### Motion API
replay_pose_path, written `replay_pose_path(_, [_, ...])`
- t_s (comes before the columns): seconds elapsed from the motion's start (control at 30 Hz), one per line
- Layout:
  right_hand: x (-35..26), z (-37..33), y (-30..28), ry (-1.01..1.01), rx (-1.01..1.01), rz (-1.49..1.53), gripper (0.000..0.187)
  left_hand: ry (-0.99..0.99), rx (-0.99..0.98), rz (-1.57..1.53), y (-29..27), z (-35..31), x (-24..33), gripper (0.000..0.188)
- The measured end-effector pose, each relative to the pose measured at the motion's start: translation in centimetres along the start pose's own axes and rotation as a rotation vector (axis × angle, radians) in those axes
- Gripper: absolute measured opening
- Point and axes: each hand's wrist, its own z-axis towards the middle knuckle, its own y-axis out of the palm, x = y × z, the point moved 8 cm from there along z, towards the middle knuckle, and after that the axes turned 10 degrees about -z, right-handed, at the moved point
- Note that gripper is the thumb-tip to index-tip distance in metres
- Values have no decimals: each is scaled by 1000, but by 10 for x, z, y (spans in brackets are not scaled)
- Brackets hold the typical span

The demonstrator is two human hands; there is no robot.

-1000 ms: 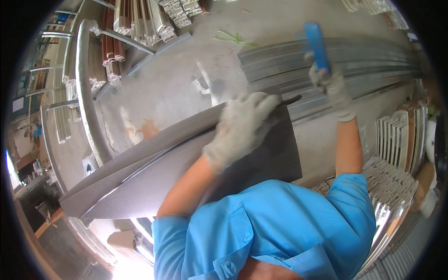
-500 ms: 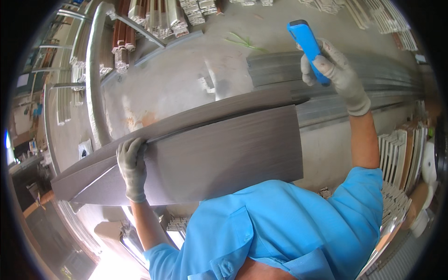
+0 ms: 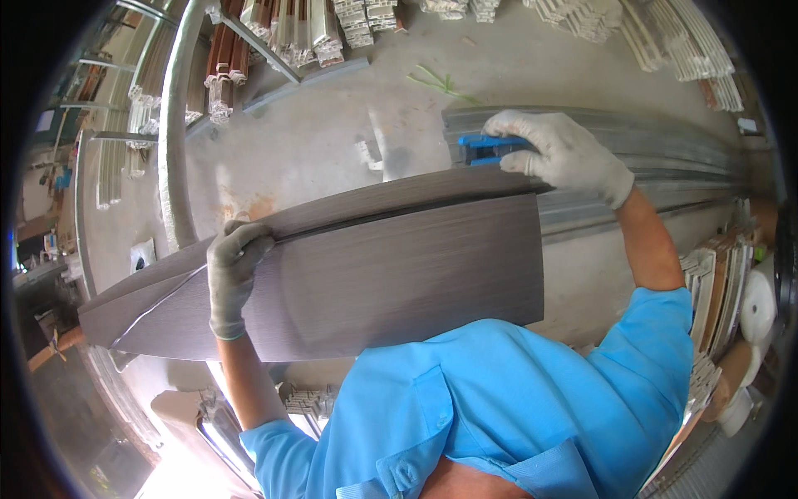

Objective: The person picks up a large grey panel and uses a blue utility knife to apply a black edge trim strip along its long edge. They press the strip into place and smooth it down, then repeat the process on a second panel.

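A long grey-brown panel (image 3: 399,274) with fine streaks lies crosswise before me, a dark gap running along its length below the far strip. At that gap, toward the left, my gloved left hand (image 3: 233,274) pinches the panel's edge with curled fingers. My gloved right hand (image 3: 565,154) grips a blue handheld tool (image 3: 490,150) with dark parts; its exact kind is not clear. The tool is held level just above the panel's far right edge, its free end pointing left. Whether it touches the panel cannot be made out.
Long grey profiles (image 3: 648,141) lie beyond the panel on the right. A metal rack (image 3: 174,141) with a wrapped upright stands at left. Bundled profiles (image 3: 291,33) sit at the back, and more pieces (image 3: 715,283) are stacked at right. Green strips (image 3: 440,81) lie on the floor.
My right hand has come down and left with the blue tool, which has turned from steeply upright to level near the panel's edge. The left hand keeps its hold, with slight shifting.
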Motion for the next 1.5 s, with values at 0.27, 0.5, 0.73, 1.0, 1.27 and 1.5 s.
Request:
replay_pose_path(0.27, [-13, 9, 13, -70, 0, -170, 38, 183, 194, 84, 6, -6, 0, 15])
replay_pose_path(0.5, [-52, 30, 34, -268, -28, -303, 30, 193, 240, 106, 5, -7, 0, 13])
replay_pose_path(0.73, [-131, 119, 95, -589, 17, -328, 27, 198, 224, 123, 6, -7, -2, 12])
replay_pose_path(1.0, [-74, 57, 55, -571, -32, -368, 32, 113, 206, 55, 4, -8, -14, 13])
replay_pose_path(1.27, [-1, -30, 6, -303, -35, -451, 36, 38, 220, 31, -1, -7, -21, 13])
replay_pose_path(1.5, [65, -68, 2, 306, 16, 222, 55, 270, 197, 135, 64, 7, 63, 18])
